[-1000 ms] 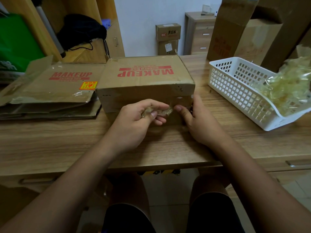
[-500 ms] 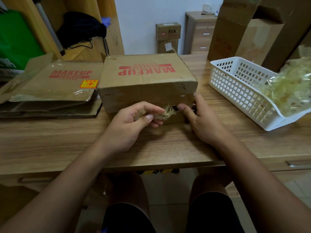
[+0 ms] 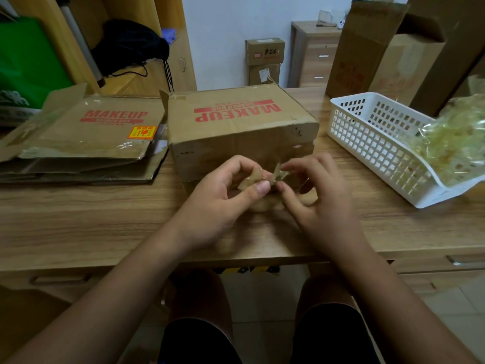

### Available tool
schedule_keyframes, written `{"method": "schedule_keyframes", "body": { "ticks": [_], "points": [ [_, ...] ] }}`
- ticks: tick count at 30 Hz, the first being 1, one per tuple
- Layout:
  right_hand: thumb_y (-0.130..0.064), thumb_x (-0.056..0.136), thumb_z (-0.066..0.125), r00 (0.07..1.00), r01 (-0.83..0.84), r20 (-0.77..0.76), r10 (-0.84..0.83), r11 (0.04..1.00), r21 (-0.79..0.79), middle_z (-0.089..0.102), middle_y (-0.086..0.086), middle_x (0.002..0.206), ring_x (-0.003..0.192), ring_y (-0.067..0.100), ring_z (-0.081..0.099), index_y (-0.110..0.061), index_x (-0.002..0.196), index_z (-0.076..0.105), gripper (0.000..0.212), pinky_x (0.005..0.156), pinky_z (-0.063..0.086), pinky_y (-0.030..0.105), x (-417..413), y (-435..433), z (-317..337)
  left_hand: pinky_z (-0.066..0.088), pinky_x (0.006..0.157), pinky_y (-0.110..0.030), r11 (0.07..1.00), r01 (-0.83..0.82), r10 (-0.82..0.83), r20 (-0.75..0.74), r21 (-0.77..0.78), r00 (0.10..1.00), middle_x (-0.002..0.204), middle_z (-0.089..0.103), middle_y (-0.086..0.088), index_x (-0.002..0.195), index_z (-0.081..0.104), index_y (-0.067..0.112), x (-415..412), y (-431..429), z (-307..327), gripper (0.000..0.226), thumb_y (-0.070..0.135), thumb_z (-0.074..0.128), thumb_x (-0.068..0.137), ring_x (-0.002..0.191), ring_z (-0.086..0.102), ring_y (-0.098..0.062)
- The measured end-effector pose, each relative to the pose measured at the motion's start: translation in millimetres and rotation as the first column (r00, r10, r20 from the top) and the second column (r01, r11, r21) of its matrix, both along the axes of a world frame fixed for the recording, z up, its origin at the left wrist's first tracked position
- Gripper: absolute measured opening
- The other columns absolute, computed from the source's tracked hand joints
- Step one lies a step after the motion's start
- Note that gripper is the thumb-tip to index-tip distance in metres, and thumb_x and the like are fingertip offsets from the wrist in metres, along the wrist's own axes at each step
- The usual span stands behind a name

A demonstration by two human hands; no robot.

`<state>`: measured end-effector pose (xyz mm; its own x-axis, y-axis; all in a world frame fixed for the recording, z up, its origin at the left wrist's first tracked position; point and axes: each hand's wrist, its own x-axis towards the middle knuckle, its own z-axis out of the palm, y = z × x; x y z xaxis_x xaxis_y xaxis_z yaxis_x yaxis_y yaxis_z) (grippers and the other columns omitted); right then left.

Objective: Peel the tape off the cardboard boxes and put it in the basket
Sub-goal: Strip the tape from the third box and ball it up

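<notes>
Desk [image 3: 105, 219] | tape [image 3: 253, 179] pinched between left hand [image 3: 217, 206], right hand [image 3: 320, 203] | box [image 3: 236, 122] behind

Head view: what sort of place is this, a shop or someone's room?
Probably a home or small office room: a wooden desk, a drawer chest by the wall, and a few used boxes.

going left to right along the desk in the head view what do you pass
flattened cardboard boxes → closed makeup box, left hand and right hand pinching a tape strip before it → white basket → heap of peeled tape in its right end
</notes>
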<state>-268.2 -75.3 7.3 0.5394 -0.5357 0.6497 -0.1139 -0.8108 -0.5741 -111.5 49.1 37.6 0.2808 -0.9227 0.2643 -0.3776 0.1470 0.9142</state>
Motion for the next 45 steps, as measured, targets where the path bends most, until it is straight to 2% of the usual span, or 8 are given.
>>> {"method": "schedule_keyframes", "body": {
  "ticks": [10,18,22,28,32,34,39,45],
  "points": [
    [-0.012,0.087,0.079,0.997,-0.078,-0.01,0.081,0.977,0.197,0.066,-0.01,0.099,0.088,0.007,0.067,-0.025,0.11,0.06,0.033,0.075,0.057,0.025,4,-4,4,0.058,0.087,-0.028,0.995,-0.038,0.058,-0.239,0.087,0.969,0.108,0.076,-0.006,0.098,0.06,0.01,5,-2,1,0.01,0.005,0.055,0.091,0.104,0.073,-0.022],
    [-0.009,0.084,0.08,0.994,-0.017,-0.105,0.029,0.994,0.11,0.054,-0.007,0.104,0.086,0.006,0.059,-0.018,0.115,0.066,0.035,0.078,0.052,0.018,5,-10,3,0.057,0.074,-0.02,0.979,-0.111,0.129,-0.098,0.171,0.987,0.097,0.077,-0.002,0.11,0.068,0.014,1,-4,14,0.04,-0.011,0.044,0.09,0.091,0.073,-0.013],
    [-0.014,0.09,0.074,0.993,0.026,-0.113,-0.026,1.0,0.001,0.058,-0.004,0.106,0.088,0.009,0.06,-0.014,0.111,0.069,0.022,0.08,0.055,0.026,6,-11,5,0.055,0.092,-0.024,0.981,0.008,0.0,-0.042,0.194,0.999,0.113,0.075,0.005,0.122,0.065,0.023,1,5,22,0.035,0.001,0.055,0.097,0.108,0.069,-0.008],
    [-0.013,0.094,0.07,0.997,0.061,-0.045,-0.056,0.989,0.134,0.063,-0.01,0.097,0.089,0.004,0.062,-0.019,0.098,0.069,0.007,0.078,0.052,0.019,2,-21,3,0.055,0.094,-0.025,0.994,-0.04,0.064,0.242,-0.102,0.968,0.118,0.072,0.006,0.125,0.062,0.021,17,21,44,0.026,0.021,0.061,0.098,0.117,0.066,-0.012],
    [-0.015,0.093,0.072,0.999,0.046,-0.027,-0.041,0.976,0.211,0.064,-0.012,0.092,0.085,0.006,0.061,-0.025,0.093,0.067,0.011,0.073,0.049,0.014,2,-23,3,0.044,0.1,-0.023,0.93,-0.128,0.341,0.68,-0.344,0.649,0.126,0.063,0.008,0.123,0.066,0.019,28,17,56,0.025,0.021,0.062,0.098,0.122,0.055,-0.013],
    [-0.017,0.092,0.073,0.999,0.042,-0.027,-0.037,0.973,0.226,0.064,-0.013,0.089,0.083,0.005,0.06,-0.031,0.091,0.066,0.016,0.07,0.046,0.011,1,-23,5,0.035,0.106,-0.029,0.947,-0.129,0.318,0.803,-0.294,0.504,0.134,0.06,0.006,0.132,0.064,0.02,30,9,62,0.037,0.033,0.062,0.097,0.129,0.048,-0.022],
    [-0.014,0.093,0.072,1.0,0.02,-0.006,-0.019,0.98,0.198,0.064,-0.012,0.088,0.08,0.007,0.061,-0.026,0.093,0.067,0.012,0.068,0.048,0.017,-3,-22,7,0.027,0.115,-0.046,0.991,-0.111,0.1,0.964,-0.074,0.245,0.15,0.05,0.003,0.144,0.054,0.035,19,-8,66,0.055,0.035,0.067,0.09,0.142,0.04,-0.024],
    [-0.011,0.095,0.069,0.999,-0.028,0.023,0.025,0.989,0.147,0.063,-0.005,0.089,0.081,0.011,0.06,-0.02,0.097,0.066,0.009,0.07,0.05,0.029,-7,-18,8,0.032,0.112,-0.053,0.996,-0.063,0.068,0.99,-0.06,0.121,0.156,0.043,-0.007,0.135,0.061,0.038,4,-28,68,0.053,0.032,0.076,0.084,0.142,0.04,-0.032]
  ]
}}
